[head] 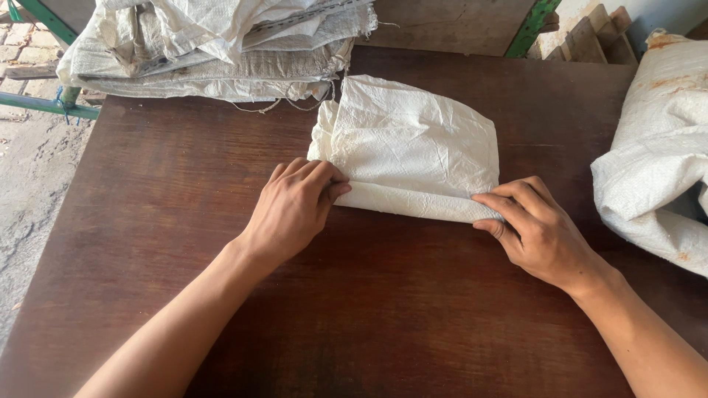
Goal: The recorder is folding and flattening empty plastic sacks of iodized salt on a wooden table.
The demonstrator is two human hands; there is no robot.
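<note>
Both forearms reach in over the near edge of the dark wooden table [184, 221]; the left hand [295, 206] and right hand [535, 228] each pinch an end of the rolled near hem of a folded white woven sack [417, 144] lying toward the far edge. A pile of similar sacks [214, 51] sits at the far left corner, and another crumpled sack [656, 155] hangs over the right edge.

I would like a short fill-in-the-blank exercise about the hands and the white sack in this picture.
1. Both hands press the rolled near edge of the folded white ____.
2. The left hand and right hand hold opposite ____ of the roll.
3. The sack lies on a dark brown ____.

Missing words: sack; ends; table
</note>
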